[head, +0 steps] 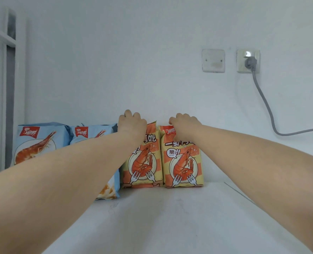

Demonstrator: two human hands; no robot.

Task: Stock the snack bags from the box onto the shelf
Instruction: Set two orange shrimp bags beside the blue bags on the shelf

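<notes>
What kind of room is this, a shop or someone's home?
Hard to say for sure; it looks more like a plain room than a shop. A bare white wall carries a socket with a grey plug. The white shelf holds only four shrimp snack bags, with no price tags or signs.

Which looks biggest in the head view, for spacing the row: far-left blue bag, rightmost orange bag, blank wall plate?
1. Far-left blue bag, partly hidden by the arm.
2. Rightmost orange bag.
3. Blank wall plate, farther back, so true size is unsure.

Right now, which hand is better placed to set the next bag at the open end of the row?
Probably the right hand: it rests on the last yellow bag, beside the bare shelf.
</notes>
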